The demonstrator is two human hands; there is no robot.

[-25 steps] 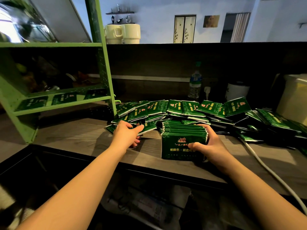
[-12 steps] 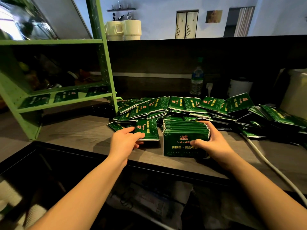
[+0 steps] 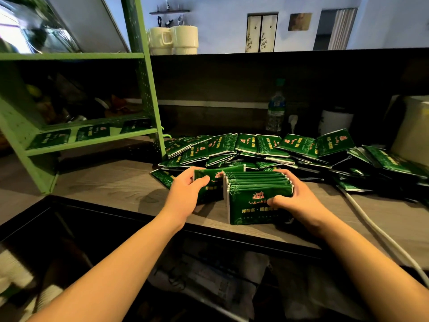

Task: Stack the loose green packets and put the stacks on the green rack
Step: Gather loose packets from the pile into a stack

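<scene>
Now the left hand (image 3: 185, 194) pinches one loose packet (image 3: 210, 182) beside the stack (image 3: 257, 198), which the right hand (image 3: 299, 198) clamps upright on the worktop (image 3: 116, 189). Glossy, thin and light, these packets probably slide apart; squeezing both flat faces should suit carrying toward the green rack (image 3: 92, 138).

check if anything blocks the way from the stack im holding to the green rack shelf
Nothing visible does. The right hand holds the stack; bare counter lies leftward to the green rack.
</scene>
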